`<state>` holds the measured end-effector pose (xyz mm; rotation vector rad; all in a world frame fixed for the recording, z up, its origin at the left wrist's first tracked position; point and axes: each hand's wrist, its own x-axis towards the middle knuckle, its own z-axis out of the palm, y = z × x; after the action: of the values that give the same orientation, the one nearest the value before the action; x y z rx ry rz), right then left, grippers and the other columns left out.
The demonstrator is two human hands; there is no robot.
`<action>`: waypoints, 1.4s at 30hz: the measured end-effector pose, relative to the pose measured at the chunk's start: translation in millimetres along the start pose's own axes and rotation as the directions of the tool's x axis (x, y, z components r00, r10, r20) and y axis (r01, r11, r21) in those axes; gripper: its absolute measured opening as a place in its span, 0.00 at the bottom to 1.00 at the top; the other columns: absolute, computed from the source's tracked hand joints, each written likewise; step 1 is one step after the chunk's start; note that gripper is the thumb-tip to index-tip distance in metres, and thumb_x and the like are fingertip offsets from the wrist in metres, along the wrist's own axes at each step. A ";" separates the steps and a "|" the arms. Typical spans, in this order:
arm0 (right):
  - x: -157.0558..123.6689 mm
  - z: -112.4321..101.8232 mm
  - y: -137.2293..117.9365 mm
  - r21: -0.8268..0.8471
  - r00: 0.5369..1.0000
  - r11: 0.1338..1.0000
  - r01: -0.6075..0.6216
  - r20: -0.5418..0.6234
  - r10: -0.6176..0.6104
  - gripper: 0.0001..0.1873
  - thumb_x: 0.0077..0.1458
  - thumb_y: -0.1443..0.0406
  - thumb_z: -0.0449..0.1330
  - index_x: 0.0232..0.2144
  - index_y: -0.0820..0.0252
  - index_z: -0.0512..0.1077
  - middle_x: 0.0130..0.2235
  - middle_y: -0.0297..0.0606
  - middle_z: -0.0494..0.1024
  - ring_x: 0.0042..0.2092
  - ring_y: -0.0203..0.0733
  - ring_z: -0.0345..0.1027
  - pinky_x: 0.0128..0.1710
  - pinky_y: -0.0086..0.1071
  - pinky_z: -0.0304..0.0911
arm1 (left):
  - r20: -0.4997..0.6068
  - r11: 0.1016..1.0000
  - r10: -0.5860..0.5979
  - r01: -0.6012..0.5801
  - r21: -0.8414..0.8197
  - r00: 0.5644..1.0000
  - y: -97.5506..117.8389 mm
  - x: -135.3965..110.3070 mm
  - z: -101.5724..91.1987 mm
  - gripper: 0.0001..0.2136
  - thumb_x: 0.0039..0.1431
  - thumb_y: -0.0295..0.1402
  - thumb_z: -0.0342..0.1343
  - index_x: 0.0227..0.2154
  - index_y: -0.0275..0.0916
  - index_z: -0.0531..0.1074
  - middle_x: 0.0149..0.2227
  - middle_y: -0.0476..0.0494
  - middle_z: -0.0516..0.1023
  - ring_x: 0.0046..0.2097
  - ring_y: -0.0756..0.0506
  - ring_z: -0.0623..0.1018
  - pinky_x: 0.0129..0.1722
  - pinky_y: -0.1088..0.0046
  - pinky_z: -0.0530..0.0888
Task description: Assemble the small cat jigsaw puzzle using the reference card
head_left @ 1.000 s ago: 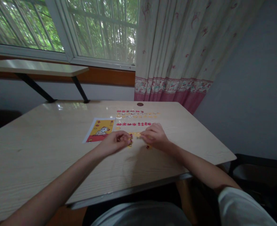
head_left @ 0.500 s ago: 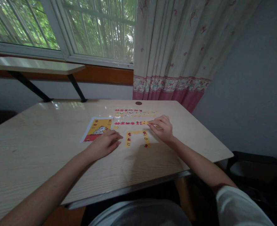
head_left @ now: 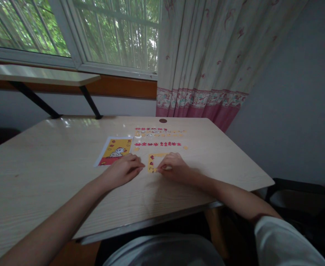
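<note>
My right hand (head_left: 176,168) is pinched at the bottom left of a partly assembled jigsaw frame (head_left: 151,158), with a small yellow puzzle piece (head_left: 155,170) at its fingertips. It hides the right side of the frame. My left hand (head_left: 127,168) rests on the table left of the frame, its fingers loosely bent and nothing visible in them. Partly beneath that hand lies a reference picture (head_left: 114,149) of a white animal on yellow and red. Behind the frame runs a row of red puzzle pieces (head_left: 156,144).
Farther back are more rows of loose pieces (head_left: 151,129), red, white and yellow. Single yellow pieces (head_left: 185,147) lie near the red row. A raised shelf (head_left: 40,75) stands at the back left, before the window. A curtain (head_left: 201,74) hangs behind the table.
My right hand has moved from the right end of the red row down and left to the frame's bottom left corner. My left hand has barely moved; its fingertips are slightly closer together.
</note>
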<state>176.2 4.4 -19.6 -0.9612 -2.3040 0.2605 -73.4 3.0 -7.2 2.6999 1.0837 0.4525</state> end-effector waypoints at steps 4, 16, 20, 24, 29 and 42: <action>-2.2 10.2 -9.8 0.014 0.999 1.000 -0.008 0.041 0.008 0.03 0.48 0.65 0.64 0.25 0.58 0.75 0.28 0.30 0.77 0.34 0.35 0.68 0.41 0.31 0.55 | -0.007 0.999 0.046 -0.047 -0.020 0.999 5.9 -1.6 -2.1 0.11 0.62 0.31 0.47 0.39 0.39 0.75 0.35 0.43 0.71 0.40 0.45 0.70 0.40 0.69 0.67; -1.7 11.9 -16.4 -0.039 0.996 0.999 -0.035 0.082 0.038 0.04 0.50 0.65 0.62 0.24 0.58 0.74 0.27 0.31 0.76 0.34 0.36 0.66 0.42 0.33 0.54 | 0.055 0.987 0.146 -0.142 -0.069 0.988 13.8 -4.2 -2.9 0.10 0.61 0.29 0.47 0.38 0.41 0.75 0.34 0.45 0.70 0.38 0.47 0.70 0.38 0.72 0.67; -3.5 10.9 -15.9 -0.069 0.996 0.997 -0.034 0.081 0.039 0.03 0.50 0.65 0.62 0.26 0.57 0.75 0.28 0.32 0.75 0.35 0.37 0.66 0.41 0.33 0.53 | 0.061 0.989 0.139 -0.136 -0.053 0.988 14.8 -3.5 -2.9 0.11 0.61 0.29 0.47 0.37 0.40 0.75 0.34 0.44 0.70 0.38 0.47 0.70 0.38 0.71 0.67; -5.6 10.1 -15.3 -0.096 0.997 0.995 -0.029 0.070 0.036 0.02 0.50 0.65 0.62 0.28 0.56 0.75 0.29 0.32 0.76 0.36 0.38 0.65 0.41 0.34 0.52 | 0.056 0.989 0.141 -0.139 -0.045 0.988 15.7 -3.4 -2.0 0.10 0.60 0.28 0.47 0.36 0.40 0.75 0.34 0.44 0.70 0.38 0.46 0.70 0.38 0.72 0.67; -6.2 9.0 -14.9 -0.109 0.997 0.994 -0.027 0.075 0.035 0.03 0.50 0.65 0.62 0.30 0.56 0.75 0.31 0.33 0.76 0.36 0.39 0.65 0.42 0.35 0.52 | 0.036 0.989 0.142 -0.140 -0.045 0.989 15.6 -4.3 0.3 0.11 0.61 0.29 0.47 0.36 0.40 0.75 0.34 0.44 0.70 0.39 0.46 0.70 0.38 0.72 0.67; -5.5 4.2 -16.9 -0.132 0.990 0.989 0.073 0.127 -0.056 0.05 0.53 0.66 0.59 0.32 0.56 0.76 0.32 0.34 0.77 0.37 0.39 0.64 0.42 0.36 0.51 | 0.055 0.994 0.114 -0.113 -0.011 0.992 20.9 -4.5 -0.1 0.12 0.61 0.29 0.46 0.41 0.41 0.74 0.36 0.43 0.70 0.39 0.46 0.70 0.38 0.71 0.68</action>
<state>166.9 -11.3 -18.8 -0.9587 -2.4880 0.1397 -63.2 -15.0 -2.0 2.7592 0.9156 0.3963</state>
